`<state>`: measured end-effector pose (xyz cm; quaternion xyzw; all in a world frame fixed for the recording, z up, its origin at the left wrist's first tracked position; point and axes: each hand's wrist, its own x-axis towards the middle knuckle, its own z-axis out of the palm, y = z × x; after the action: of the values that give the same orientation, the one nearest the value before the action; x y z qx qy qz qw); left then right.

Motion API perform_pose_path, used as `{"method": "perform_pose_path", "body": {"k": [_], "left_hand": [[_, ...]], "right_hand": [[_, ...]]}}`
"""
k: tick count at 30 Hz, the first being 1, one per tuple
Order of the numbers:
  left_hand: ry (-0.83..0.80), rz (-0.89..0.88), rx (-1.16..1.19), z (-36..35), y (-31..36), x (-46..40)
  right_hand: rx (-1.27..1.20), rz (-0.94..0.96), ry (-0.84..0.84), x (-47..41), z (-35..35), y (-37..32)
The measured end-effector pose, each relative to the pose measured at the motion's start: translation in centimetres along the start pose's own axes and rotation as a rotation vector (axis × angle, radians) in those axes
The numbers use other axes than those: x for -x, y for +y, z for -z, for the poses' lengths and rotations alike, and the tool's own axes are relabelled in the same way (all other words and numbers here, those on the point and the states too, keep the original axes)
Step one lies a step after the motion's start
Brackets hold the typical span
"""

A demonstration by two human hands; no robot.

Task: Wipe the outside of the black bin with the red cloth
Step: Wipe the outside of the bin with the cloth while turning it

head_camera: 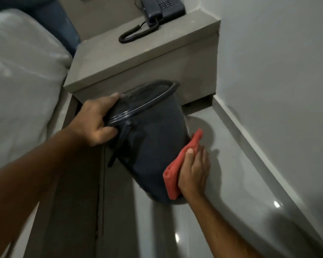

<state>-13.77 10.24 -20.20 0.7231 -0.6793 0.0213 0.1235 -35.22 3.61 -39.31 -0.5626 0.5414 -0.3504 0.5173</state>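
Red cloth (177, 164), folded into a thick pad, is pressed by the right hand (193, 172) against the lower right side of the black bin (153, 146). The thumb lies on top of the cloth and the other fingers are spread flat behind it, so the hand is not closed into a fist but holds the cloth between palm and bin wall. One corner of the cloth sticks out above the hand, near the side of the bin. The left hand (96, 121) grips the rim of the bin on the left side, with the fingers curled over the edge to the inside and the thumb below on the outside; this grip is closed tight on the rim. The bin is tilted, its open mouth turned up and away from the person and its bottom coming toward the camera. A thin black handle (119, 144) hangs down along the left side of the bin. I cannot tell if the bottom touches the floor (241, 183) or is lifted a little above it. The floor is grey and shiny. Just behind the bin stands a grey nightstand (147, 58), and on its top there is a dark telephone (162, 8) with a coiled cord (136, 33). At the left is a bed with white bedding (21, 81), and at the right a pale wall (278, 62).
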Motion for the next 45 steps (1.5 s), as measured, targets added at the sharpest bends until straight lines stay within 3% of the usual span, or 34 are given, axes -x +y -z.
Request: {"method": "perform_pose_path", "body": {"k": [3,7,9,15,19,22,24,29,31,33,35,36,38,41,45], "left_hand": [[-0.035,-0.051,-0.066,0.1,-1.0,0.6],[-0.121,-0.11,-0.087,0.7,-2.3,0.9],[-0.152,-0.113,-0.107,0.8,-3.0,1.2],[-0.138,-0.097,-0.062,1.1,-3.2,2.0],[-0.151,-0.097,-0.124,1.1,-2.1,1.2],[-0.177,-0.071,-0.199,0.7,-2.0,0.6],[-0.206,-0.042,-0.244,0.9,-2.7,1.4],[-0.239,0.118,-0.227,1.9,-5.0,5.8],[-0.266,0.206,-0.164,1.7,-5.4,6.9],[-0.264,0.268,-0.115,1.3,-5.0,8.2],[-0.234,0.264,-0.126,0.5,-3.6,9.5],[-0.215,0.243,-0.144,0.0,-2.6,10.1],[-0.176,0.148,-0.184,-1.3,0.0,10.6],[-0.226,-0.061,-0.257,-3.5,3.3,9.7],[-0.309,-0.157,-0.36,-3.9,4.2,8.1]], "right_hand": [[-0.04,-0.005,-0.066,0.0,-0.6,-2.6],[-0.037,0.417,-0.075,0.2,-4.8,-10.5],[-0.003,0.504,-0.069,-0.1,-5.3,-10.9],[0.077,0.199,-0.133,0.9,-0.4,3.0],[0.031,0.134,0.044,3.8,-2.8,1.3],[0.111,0.485,0.082,6.2,-7.7,-3.5],[0.31,0.675,0.114,7.1,-9.6,-4.0],[0.667,1.17,0.066,7.2,-7.4,4.8],[0.723,1.064,0.06,7.0,-5.6,8.4],[0.696,0.671,-0.012,6.5,-3.5,10.4],[0.463,0.253,-0.169,6.3,-1.7,11.1],[0.271,0.146,-0.261,6.5,-0.9,11.2],[-0.017,0.037,-0.315,7.2,-0.5,10.0],[-0.204,-0.098,-0.33,8.0,-1.0,6.7],[-0.387,-0.158,-0.31,7.7,0.5,4.4]]}}
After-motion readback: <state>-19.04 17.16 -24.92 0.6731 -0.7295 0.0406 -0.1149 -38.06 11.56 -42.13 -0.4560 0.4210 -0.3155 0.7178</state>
